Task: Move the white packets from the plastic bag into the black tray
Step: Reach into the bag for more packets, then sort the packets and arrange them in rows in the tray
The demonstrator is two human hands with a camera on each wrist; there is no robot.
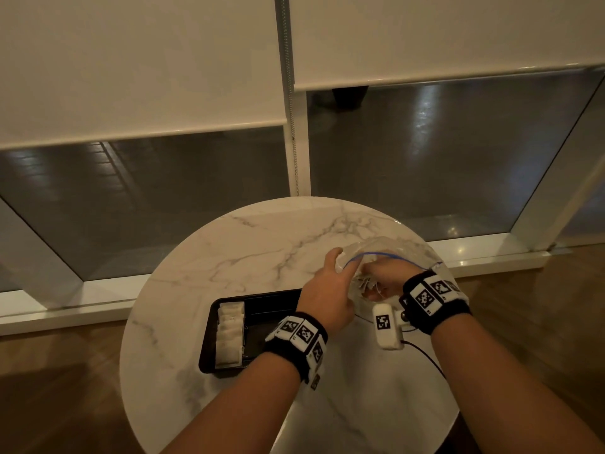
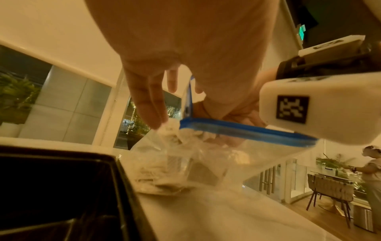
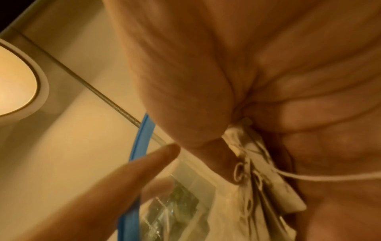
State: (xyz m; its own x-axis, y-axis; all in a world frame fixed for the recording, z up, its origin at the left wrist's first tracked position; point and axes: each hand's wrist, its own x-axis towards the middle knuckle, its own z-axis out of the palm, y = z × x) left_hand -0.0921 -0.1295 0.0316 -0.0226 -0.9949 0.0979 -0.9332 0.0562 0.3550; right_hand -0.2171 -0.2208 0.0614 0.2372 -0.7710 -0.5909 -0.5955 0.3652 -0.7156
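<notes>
- Head view: packets point(image 1: 230, 332) already lie in a stacked row along the left end of the tray point(image 1: 271, 306), which sits on the tabletop point(image 1: 229, 244) just left of the bag point(image 1: 389, 253). The rest of the tray looks bare, so I judge the job partly done. The left hand point(image 1: 327, 290) is at the bag's mouth with straight fingers. The right hand point(image 1: 383, 276) reaches into the bag from the side away from the tray.
- Left wrist view: the left hand point(image 2: 152, 97) has its fingers extended and relaxed, touching the crumpled plastic near the blue zip strip point(image 2: 247, 130); its grip is wide and holds nothing firmly. The bag point(image 2: 185, 163) stands just beside the tray point(image 2: 62, 187) and a heap of packets is dimly visible through the plastic, so a good share is left to move.
- Right wrist view: the right hand point(image 3: 268, 81) has a narrow grip, its thumb and fingers pinching a small bunch of packets point(image 3: 264, 176) with a string trailing. This bunch is at the bag's mouth, beside the zip strip point(image 3: 140, 146), and not yet over the tray. By my reading, this load must be carried across and set down, and further trips appear to be needed.
</notes>
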